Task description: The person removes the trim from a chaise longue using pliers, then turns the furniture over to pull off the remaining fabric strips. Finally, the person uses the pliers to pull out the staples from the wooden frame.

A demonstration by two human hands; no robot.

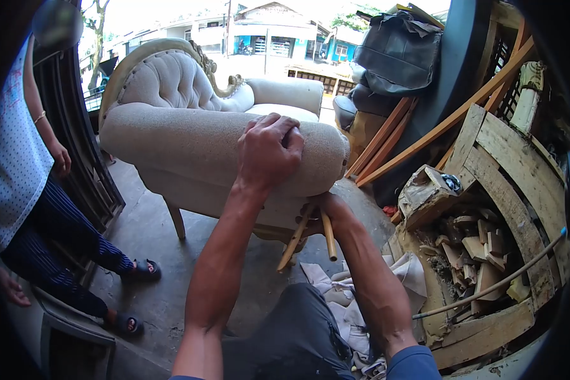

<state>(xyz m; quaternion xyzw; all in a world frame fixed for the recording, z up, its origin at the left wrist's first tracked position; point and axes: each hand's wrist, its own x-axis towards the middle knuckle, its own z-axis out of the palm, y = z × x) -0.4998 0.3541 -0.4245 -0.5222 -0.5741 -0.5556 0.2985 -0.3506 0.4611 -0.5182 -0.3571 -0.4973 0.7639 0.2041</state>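
My left hand is closed on top of the rolled arm of a beige upholstered sofa. Its fingers curl down against the fabric, and the inside of the grip is hidden. Beneath the front end of that arm, my right hand is closed near the carved wooden trim. Two light wooden sticks or handles, a longer one and a shorter one, point down from this hand. Their upper ends are hidden by the hand and the sofa, so I cannot tell what tools they belong to.
A person in striped trousers stands at the left. Fabric scraps lie on the floor by my knee. At the right are a wooden frame, wood offcuts, a thin rod, leaning planks and black seat covers.
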